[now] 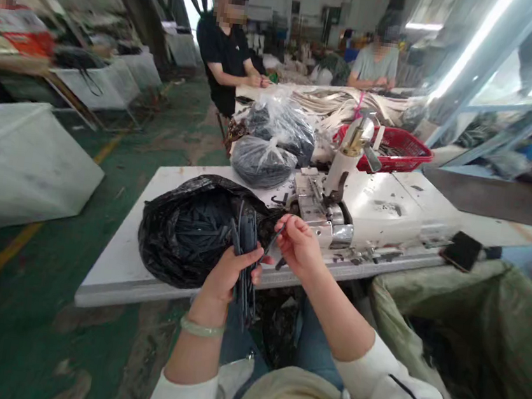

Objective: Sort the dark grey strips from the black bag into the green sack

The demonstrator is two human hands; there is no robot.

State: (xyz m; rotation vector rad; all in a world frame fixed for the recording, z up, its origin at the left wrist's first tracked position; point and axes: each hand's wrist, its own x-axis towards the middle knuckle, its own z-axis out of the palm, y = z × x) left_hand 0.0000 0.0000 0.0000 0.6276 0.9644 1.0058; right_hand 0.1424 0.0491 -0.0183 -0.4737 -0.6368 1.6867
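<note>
The left hand (232, 279) is clenched around a bundle of long, thin dark strips (245, 255), which stand up out of the fist and hang down below it. The right hand (299, 245) pinches a single dark strip (273, 239) between its fingers, with the strip's end close to the bundle. Both hands are held out just past the near edge of the white table (113, 278), above the person's lap, and a pale green bangle (202, 328) circles the left wrist.

An open black plastic bag (190, 229), full of similar dark strips, sits at the table's near left corner, just beside the left hand. Past it, along the far edge, lie two clear plastic bags (263, 161) of dark strips. A white sewing machine (370, 211) takes up the right part of the table – right in front of the right hand – with what looks like a phone (462, 250) on the near edge beyond it. A red basket (396, 150) sits behind the machine, and a large green woven sack (448, 323) gapes open at the person's right. Farther off, a person in a black shirt (225, 47) and a person in a grey shirt (375, 64) work at a table heaped with pale strips (339, 102).
</note>
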